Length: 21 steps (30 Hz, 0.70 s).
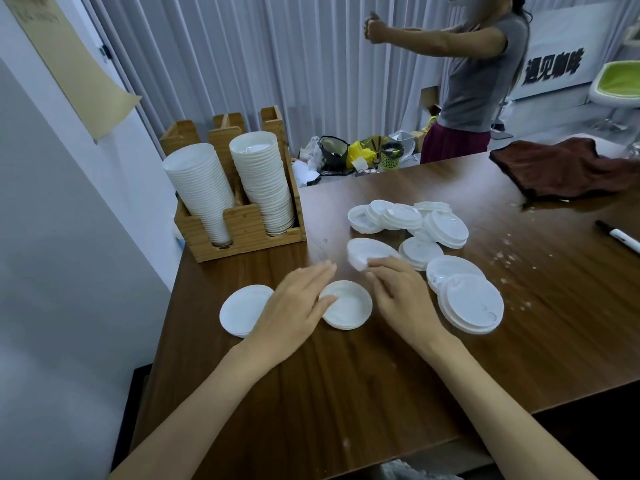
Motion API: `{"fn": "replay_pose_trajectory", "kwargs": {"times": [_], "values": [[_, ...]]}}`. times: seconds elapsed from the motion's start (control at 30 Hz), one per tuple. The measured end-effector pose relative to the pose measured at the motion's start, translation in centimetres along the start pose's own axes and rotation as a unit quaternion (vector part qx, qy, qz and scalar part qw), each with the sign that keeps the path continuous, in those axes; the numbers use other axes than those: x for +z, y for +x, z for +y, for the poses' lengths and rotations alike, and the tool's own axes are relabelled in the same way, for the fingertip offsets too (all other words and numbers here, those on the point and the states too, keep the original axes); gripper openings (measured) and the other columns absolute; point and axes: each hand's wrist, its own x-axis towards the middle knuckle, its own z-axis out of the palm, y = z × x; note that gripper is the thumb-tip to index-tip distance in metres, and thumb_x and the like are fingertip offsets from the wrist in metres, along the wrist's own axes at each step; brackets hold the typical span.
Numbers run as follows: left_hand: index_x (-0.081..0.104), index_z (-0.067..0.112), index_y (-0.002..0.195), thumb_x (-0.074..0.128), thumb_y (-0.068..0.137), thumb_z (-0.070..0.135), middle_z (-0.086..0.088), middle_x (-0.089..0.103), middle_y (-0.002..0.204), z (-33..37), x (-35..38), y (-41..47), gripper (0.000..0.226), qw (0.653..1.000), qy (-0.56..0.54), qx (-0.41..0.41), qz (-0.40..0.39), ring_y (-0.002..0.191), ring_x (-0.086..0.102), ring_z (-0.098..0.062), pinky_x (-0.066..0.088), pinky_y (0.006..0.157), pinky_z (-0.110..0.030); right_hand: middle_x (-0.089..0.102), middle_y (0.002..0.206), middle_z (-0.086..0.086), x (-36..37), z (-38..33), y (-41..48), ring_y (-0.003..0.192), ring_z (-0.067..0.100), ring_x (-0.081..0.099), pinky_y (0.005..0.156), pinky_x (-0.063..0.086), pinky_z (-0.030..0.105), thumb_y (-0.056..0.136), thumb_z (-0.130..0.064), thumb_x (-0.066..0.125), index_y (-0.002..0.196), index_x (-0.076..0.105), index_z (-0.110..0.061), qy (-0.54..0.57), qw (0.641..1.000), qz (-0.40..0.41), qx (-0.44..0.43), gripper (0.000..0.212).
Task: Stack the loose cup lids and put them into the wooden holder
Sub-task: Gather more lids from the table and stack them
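Right fingers (382,269) pinch a lid (371,251); left fingers (311,276) lie straight.

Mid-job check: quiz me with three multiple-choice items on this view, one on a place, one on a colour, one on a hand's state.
1. Where does the wooden holder stand?
A) at the far left corner of the table
B) at its near right edge
C) on the floor

2. What colour is the cloth lying at the far right?
A) white
B) dark brown
C) green

3. What is the right hand doing?
A) lying flat and empty
B) pinching a tilted lid
C) holding a spoon

Answers:
1 A, it sits on the wood next to the wall on the left.
2 B, it shows dark brown, crumpled.
3 B, its fingers curl on that lid's near edge, which is raised off the wood.
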Motion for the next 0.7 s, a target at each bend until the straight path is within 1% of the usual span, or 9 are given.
{"fn": "replay_pose_trajectory", "kwargs": {"times": [0.1, 0.17, 0.27, 0.33, 0.4, 0.47, 0.53, 0.6, 0.7], "values": [[0.037, 0.016, 0.143, 0.060, 0.089, 0.009, -0.002, 0.038, 0.147, -1.7, -1.1, 0.9, 0.059, 0.997, 0.023, -0.020, 0.071, 0.136, 0.032, -0.014, 0.028, 0.112, -0.033, 0.072, 0.105, 0.003, 0.7, -2.3, 0.3, 0.106, 0.003, 0.059, 0.109, 0.036, 0.025, 0.089, -0.010, 0.060, 0.098, 0.075, -0.007, 0.113, 0.992, -0.023, -0.042, 0.018], [0.055, 0.011, 0.129, 0.064, 0.082, -0.003, -0.007, 0.048, 0.139, -3.1, -2.1, 1.1, 0.050, 0.992, 0.046, 0.015, 0.117, 0.133, 0.037, -0.019, 0.030, 0.111, -0.038, 0.072, 0.106, 0.003, 1.2, -3.5, 0.8, 0.109, -0.004, 0.054, 0.110, 0.030, 0.016, 0.089, -0.010, 0.059, 0.098, 0.075, -0.007, 0.149, 0.986, -0.040, -0.065, 0.020], [0.072, 0.009, 0.100, 0.065, 0.080, 0.004, -0.005, 0.066, 0.113, -4.8, -4.0, 0.1, 0.022, 0.988, 0.027, 0.048, 0.146, 0.122, 0.048, -0.016, 0.030, 0.109, -0.037, 0.072, 0.106, 0.000, 1.9, -4.4, 1.3, 0.116, 0.000, 0.053, 0.113, 0.024, 0.015, 0.089, -0.009, 0.057, 0.099, 0.075, -0.008, 0.141, 0.983, -0.069, -0.098, 0.021], [0.074, 0.009, 0.092, 0.065, 0.079, 0.009, -0.003, 0.070, 0.099, -5.2, -5.1, -0.9, 0.016, 0.989, 0.041, 0.049, 0.131, 0.109, 0.054, -0.013, 0.036, 0.102, -0.035, 0.070, 0.112, -0.001, 2.4, -4.8, 1.5, 0.122, 0.005, 0.051, 0.116, 0.018, 0.022, 0.090, -0.009, 0.058, 0.101, 0.075, -0.010, 0.116, 0.983, -0.087, -0.108, 0.020], [0.074, 0.009, 0.091, 0.065, 0.080, 0.011, -0.004, 0.070, 0.092, -5.5, -5.9, -2.1, 0.015, 0.990, 0.067, 0.038, 0.118, 0.096, 0.057, -0.013, 0.043, 0.090, -0.032, 0.062, 0.128, 0.000, 3.1, -5.4, 1.7, 0.133, 0.009, 0.042, 0.117, 0.012, 0.026, 0.091, -0.007, 0.059, 0.109, 0.072, -0.013, 0.092, 0.986, -0.095, -0.101, 0.022], [0.074, 0.008, 0.092, 0.067, 0.080, 0.012, -0.004, 0.069, 0.089, -5.7, -6.4, -3.3, 0.014, 0.989, 0.089, 0.005, 0.118, 0.088, 0.059, -0.016, 0.045, 0.081, -0.028, 0.044, 0.147, -0.002, 3.7, -6.7, 1.7, 0.141, 0.007, 0.027, 0.114, 0.008, 0.017, 0.092, -0.010, 0.060, 0.126, 0.061, -0.018, 0.104, 0.986, -0.113, -0.058, 0.035], [0.073, 0.008, 0.096, 0.070, 0.080, 0.010, -0.005, 0.070, 0.091, -5.9, -6.6, -4.3, 0.016, 0.987, 0.093, -0.036, 0.124, 0.086, 0.061, -0.020, 0.047, 0.077, -0.030, 0.027, 0.155, -0.008, 4.6, -8.0, 1.5, 0.141, 0.001, 0.019, 0.109, 0.011, 0.012, 0.091, -0.017, 0.064, 0.144, 0.039, -0.025, 0.122, 0.979, -0.161, -0.011, 0.059], [0.073, 0.010, 0.100, 0.072, 0.080, 0.010, -0.003, 0.071, 0.093, -6.0, -6.5, -5.2, 0.020, 0.987, 0.086, -0.067, 0.118, 0.087, 0.061, -0.019, 0.048, 0.074, -0.028, 0.021, 0.156, -0.013, 5.9, -8.9, 0.9, 0.138, -0.004, 0.017, 0.106, 0.015, 0.008, 0.086, -0.022, 0.070, 0.150, 0.019, -0.031, 0.132, 0.969, -0.208, 0.006, 0.083], [0.072, 0.011, 0.103, 0.072, 0.081, 0.011, -0.001, 0.069, 0.093, -5.3, -5.8, -6.1, 0.023, 0.989, 0.067, -0.079, 0.110, 0.085, 0.056, -0.008, 0.041, 0.073, -0.015, 0.015, 0.153, -0.021, 8.2, -9.7, -0.3, 0.131, -0.014, 0.011, 0.097, 0.009, -0.007, 0.079, -0.027, 0.078, 0.150, -0.001, -0.036, 0.179, 0.953, -0.245, 0.015, 0.106]]}}
